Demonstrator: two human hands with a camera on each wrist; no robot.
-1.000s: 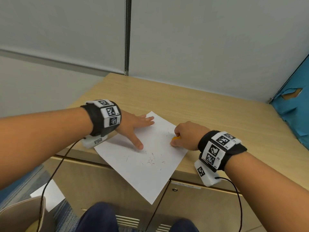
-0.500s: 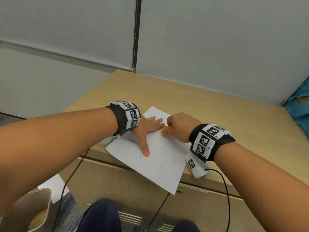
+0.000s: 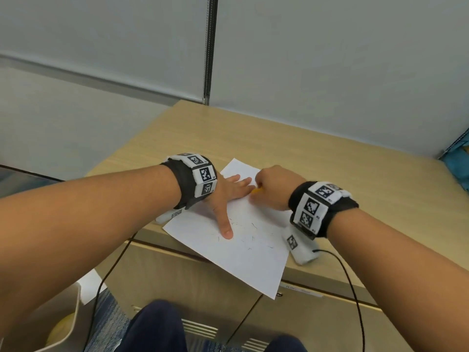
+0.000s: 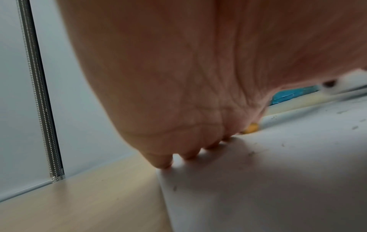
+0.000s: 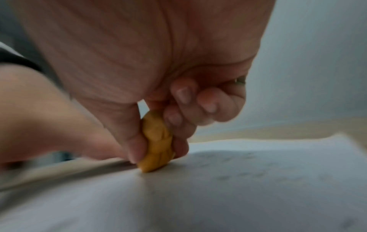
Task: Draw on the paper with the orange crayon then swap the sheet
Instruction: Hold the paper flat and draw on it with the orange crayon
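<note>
Pinched the orange crayon (image 5: 157,141) between right hand (image 3: 272,188) thumb and fingers, tip down on the paper (image 3: 253,255). Pressed left hand (image 3: 227,196) flat, fingers spread, on the sheet's far part atop the wooden table (image 3: 330,153).

Left hand (image 3: 229,193) lies flat, fingers (image 3: 226,226) spread and straight, palm pressed down; right hand (image 3: 272,188) is curled tight, thumb and fingers (image 5: 178,124) pinching; both forearms reach forward.

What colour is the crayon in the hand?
Orange crayon, pinched in the right hand; clearest in the right wrist view.
</note>
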